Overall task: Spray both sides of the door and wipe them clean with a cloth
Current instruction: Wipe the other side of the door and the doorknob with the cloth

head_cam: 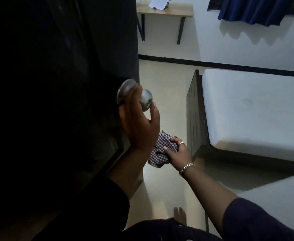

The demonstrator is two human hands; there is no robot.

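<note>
A dark door [59, 84] fills the left half of the head view, its free edge running down the middle. A round metal knob [146, 99] sticks out of that edge area. My left hand [141, 126] wraps around the knob, fingers behind it and thumb in front. Lower and to the right, my right hand [177, 152] grips a bunched checked cloth [160, 150] close to the door's edge. No spray bottle is in view.
A bed with a white mattress [255, 112] on a dark frame stands right of the door. A wall shelf [165, 10] with papers hangs at the back, a blue curtain [252, 9] beside it. Pale floor [163, 84] lies between door and bed; my bare foot [180, 214] stands below.
</note>
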